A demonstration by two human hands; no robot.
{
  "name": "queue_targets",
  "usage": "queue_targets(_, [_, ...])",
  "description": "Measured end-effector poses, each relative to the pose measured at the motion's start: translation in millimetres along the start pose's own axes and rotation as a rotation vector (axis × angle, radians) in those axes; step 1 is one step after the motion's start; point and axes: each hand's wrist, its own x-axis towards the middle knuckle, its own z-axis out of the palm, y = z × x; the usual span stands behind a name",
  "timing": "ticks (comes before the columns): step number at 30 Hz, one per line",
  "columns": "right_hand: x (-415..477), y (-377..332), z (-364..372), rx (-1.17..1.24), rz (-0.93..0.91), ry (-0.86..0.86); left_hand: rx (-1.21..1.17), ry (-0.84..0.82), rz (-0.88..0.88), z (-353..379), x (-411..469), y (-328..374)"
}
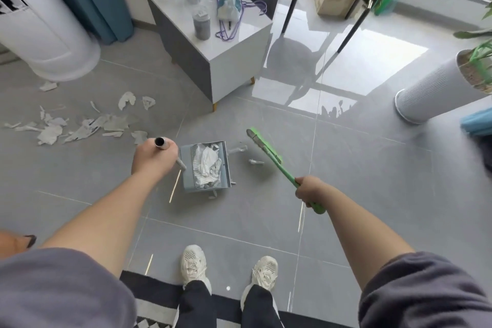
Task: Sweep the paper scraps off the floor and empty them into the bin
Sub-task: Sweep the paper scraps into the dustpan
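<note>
Left hand (154, 158): fingers wrapped tight around the top of a silver metal handle (162, 144), open tube end facing up; handle running down toward 4 o'clock to the dustpan.
Right hand (310, 190): fingers clamped around the green broom handle (287, 177), butt end sticking out behind the fist toward 5 o'clock.
Broom head (262, 142): green and grey, at 10 o'clock from the right hand, blurred, just right of the dustpan; whether touching the floor, cannot tell.
Dustpan (205, 168): grey, standing on the floor between both hands, toothed comb along its left wall, crumpled white paper (209, 165) inside.
Loose bits (255, 161): small white fragments just at 3 o'clock of the dustpan, between pan and broom head.
Paper scraps (80, 125): torn white and printed pieces scattered over the grey tiles at 9 to 10 o'clock from the left hand, well apart from the dustpan.
Cabinet (226, 61): grey and white, at 12 o'clock of the dustpan, jars and purple wire on top.
Shoes (193, 265): pale trainers at 6 o'clock, toes on the tiles, heels over a dark rug edge.
</note>
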Motion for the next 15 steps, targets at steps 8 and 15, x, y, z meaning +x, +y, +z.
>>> queue_targets(8, [31.5, -101.8, 27.0, -0.289, -0.019, 0.118, 0.027, 0.006, 0.026, -52.2, 56.4, -40.5])
queue_targets(15, [37.6, -149.2, 53.4, -0.448, -0.031, 0.066, 0.017, 0.015, -0.008, -73.3, 79.9, -72.4])
